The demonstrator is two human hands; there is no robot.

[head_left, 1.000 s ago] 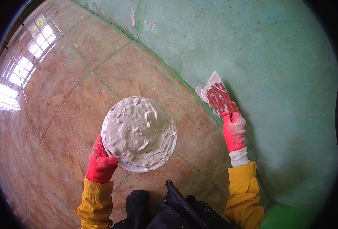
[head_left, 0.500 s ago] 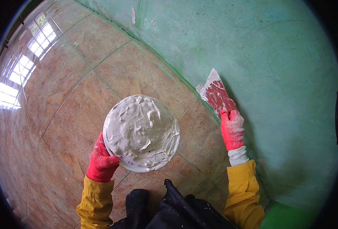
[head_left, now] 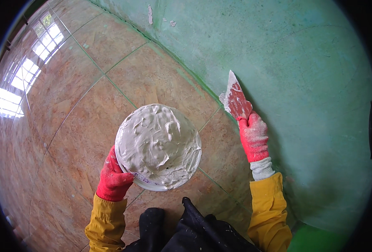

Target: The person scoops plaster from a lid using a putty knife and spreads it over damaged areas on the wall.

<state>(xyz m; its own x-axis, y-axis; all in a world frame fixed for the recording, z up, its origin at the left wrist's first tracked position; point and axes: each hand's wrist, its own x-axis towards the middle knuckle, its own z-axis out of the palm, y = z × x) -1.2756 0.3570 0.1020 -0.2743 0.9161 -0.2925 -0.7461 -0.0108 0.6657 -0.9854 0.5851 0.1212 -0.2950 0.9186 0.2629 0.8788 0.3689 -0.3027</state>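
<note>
My left hand (head_left: 115,176), in a red glove, grips the rim of a round white plate (head_left: 149,185) heaped with creamy white putty (head_left: 158,145). Its thumb lies on the near left edge, while the other fingers are hidden behind it. In my right hand (head_left: 254,136), also red-gloved and dusted with white, is a putty knife (head_left: 238,98) with a reddish, putty-smeared blade. The blade points up and away from me against the green wall (head_left: 312,105); whether it touches the surface I cannot tell.
Brown marbled floor tiles (head_left: 77,138) with greenish joints spread on the left, reflecting bright windows. A darker green line marks the meeting of floor and wall. Pale patches (head_left: 150,14) show on the far wall. Dark clothing (head_left: 198,227) covers my legs below.
The putty knife has turned so that its blade looks narrower, and my right hand has shifted slightly up and left. The plate has moved a little to the right in view.
</note>
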